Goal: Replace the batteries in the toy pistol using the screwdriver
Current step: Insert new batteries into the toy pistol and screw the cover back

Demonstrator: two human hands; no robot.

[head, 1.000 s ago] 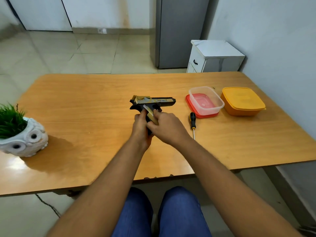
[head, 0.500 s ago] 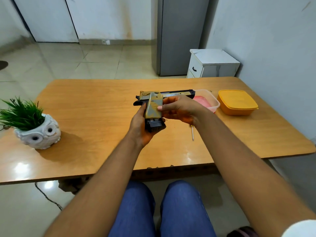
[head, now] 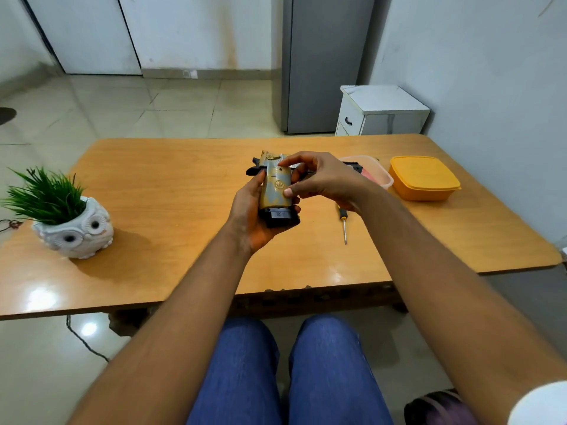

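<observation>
The toy pistol [head: 275,191], gold and grey with a black base, is lifted above the wooden table [head: 171,191] with its grip pointing toward me. My left hand [head: 250,210] cups the grip from the left and below. My right hand [head: 322,177] holds the pistol from the right, thumb and fingertips on the grip panel, and covers most of the barrel. The screwdriver [head: 344,220], black handle and thin shaft, lies on the table just right of my hands, partly hidden by my right wrist.
A clear plastic box [head: 379,176] on a red lid and a closed orange container [head: 423,177] stand at the right. A white owl pot with a green plant [head: 73,225] sits at the left. A white cabinet [head: 380,111] stands behind the table.
Both hands raised the pistol off the table and turned it grip-side toward me. My right hand shifted from the grip's base to the side of the frame.
</observation>
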